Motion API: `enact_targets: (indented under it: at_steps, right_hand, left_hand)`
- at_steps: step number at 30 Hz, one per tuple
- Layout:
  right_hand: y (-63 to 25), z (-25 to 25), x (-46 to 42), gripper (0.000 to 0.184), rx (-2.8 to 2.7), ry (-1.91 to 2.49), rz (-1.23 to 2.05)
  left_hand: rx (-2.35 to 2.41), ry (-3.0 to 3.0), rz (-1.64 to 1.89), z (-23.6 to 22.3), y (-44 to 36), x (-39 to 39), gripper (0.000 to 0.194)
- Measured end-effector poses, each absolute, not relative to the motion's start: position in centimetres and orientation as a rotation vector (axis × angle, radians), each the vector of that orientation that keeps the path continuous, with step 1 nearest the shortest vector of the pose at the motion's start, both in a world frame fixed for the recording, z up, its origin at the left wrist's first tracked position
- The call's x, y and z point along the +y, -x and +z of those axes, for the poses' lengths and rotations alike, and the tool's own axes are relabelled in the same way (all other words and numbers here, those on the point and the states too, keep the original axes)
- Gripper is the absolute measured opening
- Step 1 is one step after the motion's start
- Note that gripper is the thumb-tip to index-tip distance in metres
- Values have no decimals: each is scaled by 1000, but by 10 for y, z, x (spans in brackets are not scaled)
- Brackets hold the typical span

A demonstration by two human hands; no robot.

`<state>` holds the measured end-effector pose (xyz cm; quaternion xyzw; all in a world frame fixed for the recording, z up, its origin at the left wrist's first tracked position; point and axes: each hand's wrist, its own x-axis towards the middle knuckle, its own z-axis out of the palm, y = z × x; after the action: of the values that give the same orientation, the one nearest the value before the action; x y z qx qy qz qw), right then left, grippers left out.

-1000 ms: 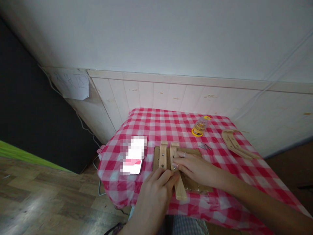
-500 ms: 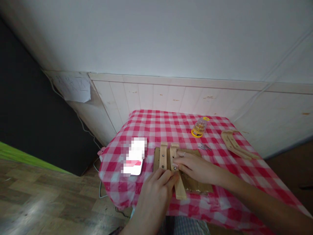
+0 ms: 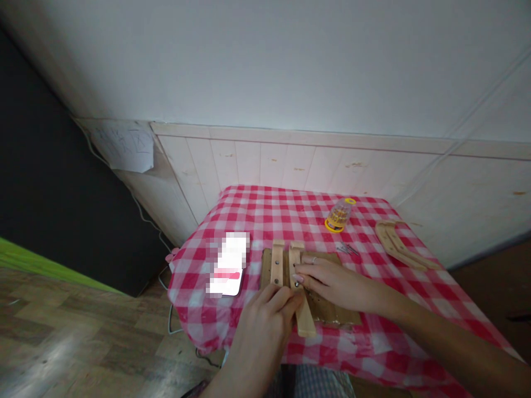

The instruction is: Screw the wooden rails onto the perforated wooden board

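Two pale wooden strips with curled far ends lie side by side on a brown cardboard piece. The left wooden strip shows two dark screw holes or heads. My left hand bends its fingers over the near part of both strips and grips the right wooden strip. From the other side, my right hand has its fingertips pinched on the right strip, at a small shiny screw. Its fingers partly cover that screw. A ring is on one right finger.
A clear, yellow-capped case of screwdriver bits stands behind. Several loose screws lie near it. More curved wooden strips rest at the right table edge. A lit phone lies left on the checked tablecloth. The wall borders the back.
Almost nothing differs. The fingertips of my right hand have shifted very slightly at the screw, and my left hand keeps its place on the strips.
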<state>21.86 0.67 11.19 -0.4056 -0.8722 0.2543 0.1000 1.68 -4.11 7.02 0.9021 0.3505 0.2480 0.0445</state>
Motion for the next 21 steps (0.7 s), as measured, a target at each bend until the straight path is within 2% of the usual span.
enact_targets:
  at_steps: [6, 10, 15, 21]
  right_hand:
    - [-229, 143, -3, 20, -2346, 1405, 838]
    - [-232, 162, -14, 16, -2103, 1256, 694]
    - [-213, 141, -23, 20, -1783, 1061, 698]
    - [-197, 114, -20, 24, -1711, 948, 677]
  left_hand:
    - [1091, -2737, 756, 73, -17, -42, 26]
    - [1086, -2762, 737, 72, -16, -42, 25]
    - [1112, -2756, 695, 73, -16, -43, 26]
    - [1114, -2761, 716, 75, -17, -42, 25]
